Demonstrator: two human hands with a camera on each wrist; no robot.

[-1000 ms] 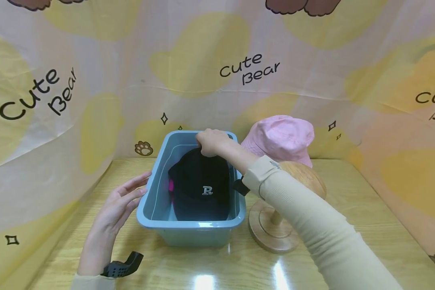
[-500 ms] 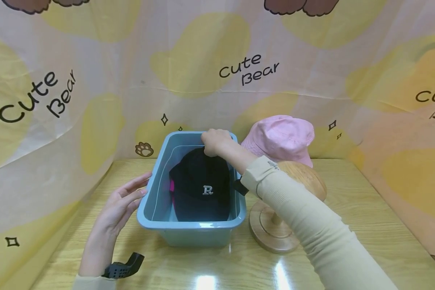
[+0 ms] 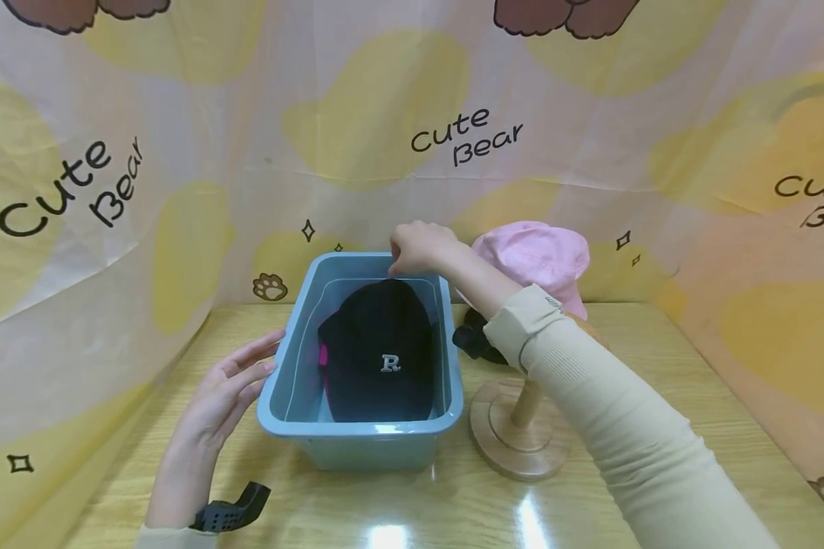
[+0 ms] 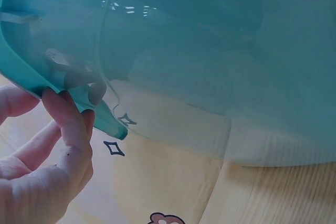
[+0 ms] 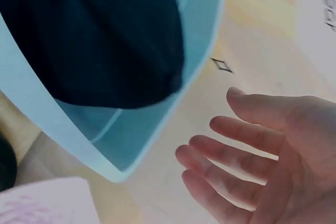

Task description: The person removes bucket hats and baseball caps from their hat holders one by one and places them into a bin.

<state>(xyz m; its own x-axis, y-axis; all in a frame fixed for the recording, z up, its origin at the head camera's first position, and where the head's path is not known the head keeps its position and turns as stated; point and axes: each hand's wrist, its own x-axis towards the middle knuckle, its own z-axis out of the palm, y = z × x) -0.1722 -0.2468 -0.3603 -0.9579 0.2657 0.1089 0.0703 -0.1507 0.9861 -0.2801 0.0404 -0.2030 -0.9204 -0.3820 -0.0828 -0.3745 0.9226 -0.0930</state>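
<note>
A black cap (image 3: pixel 378 351) with a silver letter R lies inside the light blue plastic bin (image 3: pixel 359 428). A bit of pink shows at the cap's left side. My right hand (image 3: pixel 422 248) is raised over the bin's far right corner, apart from the cap. In the right wrist view its fingers (image 5: pixel 231 177) are spread and hold nothing. At the bin's left side my left hand (image 3: pixel 223 396) touches the outside of the rim with its fingertips, thumb and fingers relaxed. The left wrist view has these fingers (image 4: pixel 68 119) right at the rim's edge.
Right of the bin stands a round-based wooden hat stand (image 3: pixel 518 438), partly hidden behind my right sleeve. A pink bucket hat (image 3: pixel 539 255) sits behind it. Something black (image 3: pixel 490 347) shows under my right forearm. Printed cloth (image 3: pixel 357 114) hangs behind and beside the wooden table.
My right hand has come off the top of the black cap and risen slightly to the right, its fingers loosening. The cap stays in the bin. The left hand has kept its place.
</note>
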